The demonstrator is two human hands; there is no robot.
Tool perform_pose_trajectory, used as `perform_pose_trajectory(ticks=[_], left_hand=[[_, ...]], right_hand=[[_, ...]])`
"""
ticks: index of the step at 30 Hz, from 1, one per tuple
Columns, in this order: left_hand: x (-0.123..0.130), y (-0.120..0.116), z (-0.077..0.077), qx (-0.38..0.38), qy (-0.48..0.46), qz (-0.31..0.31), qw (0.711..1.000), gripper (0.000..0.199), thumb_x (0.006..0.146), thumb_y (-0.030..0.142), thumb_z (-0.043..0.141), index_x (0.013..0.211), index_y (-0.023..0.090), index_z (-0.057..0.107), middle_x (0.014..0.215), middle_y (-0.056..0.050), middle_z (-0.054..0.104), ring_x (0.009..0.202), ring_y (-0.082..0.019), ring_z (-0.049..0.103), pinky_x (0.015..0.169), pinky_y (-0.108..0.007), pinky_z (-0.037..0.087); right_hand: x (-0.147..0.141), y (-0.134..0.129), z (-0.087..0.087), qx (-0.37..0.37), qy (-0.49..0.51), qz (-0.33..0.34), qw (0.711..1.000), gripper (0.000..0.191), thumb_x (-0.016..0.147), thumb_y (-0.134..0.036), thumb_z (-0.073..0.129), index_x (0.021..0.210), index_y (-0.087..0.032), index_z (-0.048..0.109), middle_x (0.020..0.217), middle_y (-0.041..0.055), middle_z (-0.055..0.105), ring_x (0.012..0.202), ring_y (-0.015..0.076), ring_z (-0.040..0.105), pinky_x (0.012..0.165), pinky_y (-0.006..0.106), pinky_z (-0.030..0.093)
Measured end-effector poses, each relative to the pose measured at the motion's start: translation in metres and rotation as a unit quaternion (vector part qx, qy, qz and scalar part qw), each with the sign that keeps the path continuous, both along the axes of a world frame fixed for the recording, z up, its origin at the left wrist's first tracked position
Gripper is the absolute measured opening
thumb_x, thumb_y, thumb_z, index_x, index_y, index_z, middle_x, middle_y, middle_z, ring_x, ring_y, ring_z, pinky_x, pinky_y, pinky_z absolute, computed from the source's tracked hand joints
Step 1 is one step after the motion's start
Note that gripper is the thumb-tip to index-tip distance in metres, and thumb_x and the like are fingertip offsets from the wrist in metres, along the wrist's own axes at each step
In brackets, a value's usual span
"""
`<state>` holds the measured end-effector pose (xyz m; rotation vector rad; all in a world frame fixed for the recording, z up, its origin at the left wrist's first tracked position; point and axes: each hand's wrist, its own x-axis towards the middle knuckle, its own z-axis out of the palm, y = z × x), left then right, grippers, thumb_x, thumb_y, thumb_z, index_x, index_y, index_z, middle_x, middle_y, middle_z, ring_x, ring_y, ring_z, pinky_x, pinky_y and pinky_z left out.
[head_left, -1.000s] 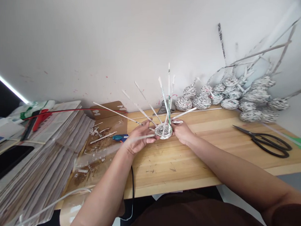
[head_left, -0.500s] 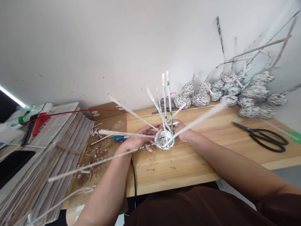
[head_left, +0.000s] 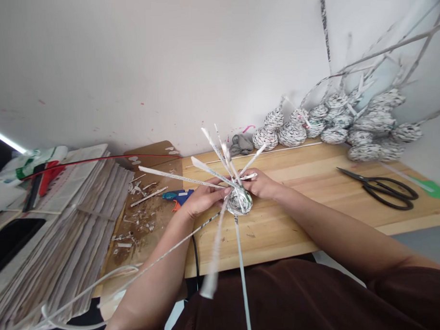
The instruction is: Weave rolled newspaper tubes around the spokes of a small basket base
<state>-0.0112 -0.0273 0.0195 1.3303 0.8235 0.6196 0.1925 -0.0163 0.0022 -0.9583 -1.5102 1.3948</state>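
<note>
A small woven paper basket [head_left: 238, 204] made of rolled newspaper sits between my two hands above the wooden table. Several paper tubes [head_left: 180, 177] fan out from it, some toward the wall and some toward my body. My left hand [head_left: 207, 199] grips the basket's left side, thumb at its rim and fingers behind. On the far right side, my right hand [head_left: 258, 184] has its fingers closed at the base of the tubes, close to a short white tube end. Parts of the fingers of both hands are hidden behind the weave.
Scissors [head_left: 381, 187] with black handles lie at right. Several woven gourd shapes [head_left: 293, 133] line the wall. A blue glue gun [head_left: 181, 197] rests on a cardboard sheet [head_left: 136, 249] strewn with paper scraps. Stacked newspapers [head_left: 74, 228], a phone [head_left: 15, 244] and a red-handled cutter [head_left: 50, 178] occupy the left.
The basket has turned and tilted in my hands. One tube that pointed right and another now hang toward my body. My left thumb has come onto the rim.
</note>
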Motion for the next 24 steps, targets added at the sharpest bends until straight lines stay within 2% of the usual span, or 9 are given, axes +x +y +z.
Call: perform_pose_trajectory(ticks=[5,10,15,18,22,24], left_hand=[[0.012,-0.003,-0.002,0.099,0.044,0.042,0.993,0.038,0.073,0.043,0.073,0.094,0.012,0.072,0.071,-0.004,0.067,0.061,-0.014,0.056,0.058,-0.024,0.043],[0.015,0.000,-0.010,0.082,0.059,0.069,0.992,0.034,0.069,0.040,0.075,0.087,0.012,0.071,0.069,-0.003,0.068,0.061,-0.014,0.057,0.059,-0.024,0.043],[0.016,0.002,-0.014,0.100,0.079,0.132,0.983,0.032,0.068,0.039,0.075,0.084,0.012,0.069,0.062,-0.001,0.064,0.054,-0.013,0.054,0.054,-0.023,0.040],[0.017,0.000,-0.011,0.087,0.052,0.140,0.985,0.031,0.067,0.038,0.076,0.082,0.012,0.067,0.065,-0.002,0.066,0.058,-0.014,0.057,0.057,-0.024,0.043],[0.019,-0.003,-0.010,0.090,0.038,0.145,0.985,0.027,0.067,0.036,0.076,0.079,0.013,0.066,0.073,-0.004,0.068,0.068,-0.016,0.061,0.066,-0.026,0.047],[0.018,-0.002,-0.014,0.093,0.050,0.162,0.981,0.026,0.067,0.036,0.075,0.075,0.014,0.065,0.069,-0.003,0.067,0.063,-0.015,0.060,0.063,-0.026,0.047]], right_hand=[[0.002,0.002,-0.005,0.029,-0.023,-0.014,0.999,0.021,0.065,-0.038,0.076,0.072,-0.018,0.075,0.071,0.0018,0.073,0.068,0.0169,0.065,0.068,0.027,0.050],[0.001,0.001,-0.007,0.015,-0.020,-0.032,0.999,0.022,0.064,-0.036,0.077,0.075,-0.017,0.075,0.074,0.0026,0.074,0.069,0.0169,0.065,0.069,0.027,0.051],[-0.002,0.001,-0.004,-0.037,0.031,-0.048,0.998,0.026,0.060,-0.036,0.080,0.077,-0.017,0.072,0.072,0.0011,0.073,0.064,0.0155,0.063,0.064,0.027,0.051],[-0.003,0.000,0.001,-0.063,0.064,-0.052,0.995,0.026,0.057,-0.036,0.081,0.073,-0.018,0.070,0.069,-0.0003,0.072,0.061,0.0141,0.062,0.061,0.025,0.050],[-0.005,-0.003,0.005,-0.063,0.087,-0.059,0.992,0.024,0.057,-0.034,0.081,0.072,-0.018,0.070,0.067,-0.0008,0.070,0.063,0.0132,0.061,0.062,0.024,0.048],[-0.007,-0.003,0.004,-0.069,0.100,-0.064,0.991,0.025,0.055,-0.034,0.081,0.069,-0.018,0.068,0.069,-0.0006,0.070,0.064,0.0134,0.062,0.064,0.024,0.048]])
